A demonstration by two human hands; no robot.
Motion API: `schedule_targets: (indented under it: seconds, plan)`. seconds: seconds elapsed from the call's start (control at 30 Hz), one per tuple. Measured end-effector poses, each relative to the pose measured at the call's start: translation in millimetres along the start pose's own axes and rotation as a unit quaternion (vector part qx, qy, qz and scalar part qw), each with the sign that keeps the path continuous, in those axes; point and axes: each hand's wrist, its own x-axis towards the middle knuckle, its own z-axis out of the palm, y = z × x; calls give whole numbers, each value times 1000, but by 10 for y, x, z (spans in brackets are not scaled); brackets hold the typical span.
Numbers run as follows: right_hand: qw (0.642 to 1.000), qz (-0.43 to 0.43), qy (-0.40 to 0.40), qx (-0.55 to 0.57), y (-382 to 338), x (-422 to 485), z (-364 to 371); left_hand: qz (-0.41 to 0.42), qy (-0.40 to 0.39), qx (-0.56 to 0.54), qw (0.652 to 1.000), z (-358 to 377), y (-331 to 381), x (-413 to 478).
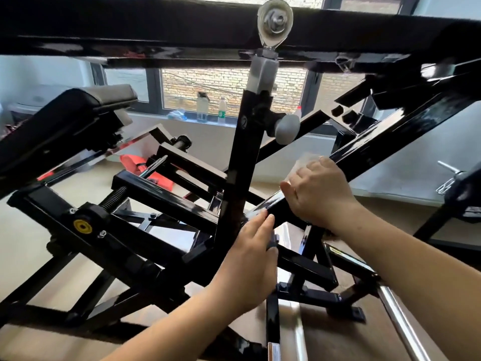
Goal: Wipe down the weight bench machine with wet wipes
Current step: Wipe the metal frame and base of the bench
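The weight bench machine [161, 196] fills the view, its black diagonal bar [390, 136] running from upper right down to the centre, behind the upright post [242, 152]. My right hand [320, 194] reaches in from the lower right with its back to the camera, fingers curled over this bar and clamping the wet wipe [304, 162] against it. My left hand [250, 254] extends from below, fingers straight, holding nothing, fingertips [265, 217] touching the bar's lower end.
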Motion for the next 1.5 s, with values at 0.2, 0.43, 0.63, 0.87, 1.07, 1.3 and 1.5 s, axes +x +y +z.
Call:
schedule_targets:
  seconds: [0.2,0.43,0.63,0.87,1.07,1.3,1.5]
  plan:
    - [986,-138,89,39,466,-378,44,-53,-44,60,996,129,55,527]
    - [996,22,87,18,581,-224,-76,-82,-60,72,992,314,84,1024]
    - [987,30,155,27,1079,-358,-53,-74,-47,64,994,324,53,988]
    - [990,7,141,31,886,-346,-45,-65,-8,43,997,353,6,990]
    - [972,119,203,15,1446,-309,-119,-68,3,41,997,386,-19,978]
    - [986,34,155,44,1109,-420,-79,-69,-11,27,997,332,13,957]
    - [953,220,206,13,1852,-276,-174,-67,-21,29,997,325,22,954]
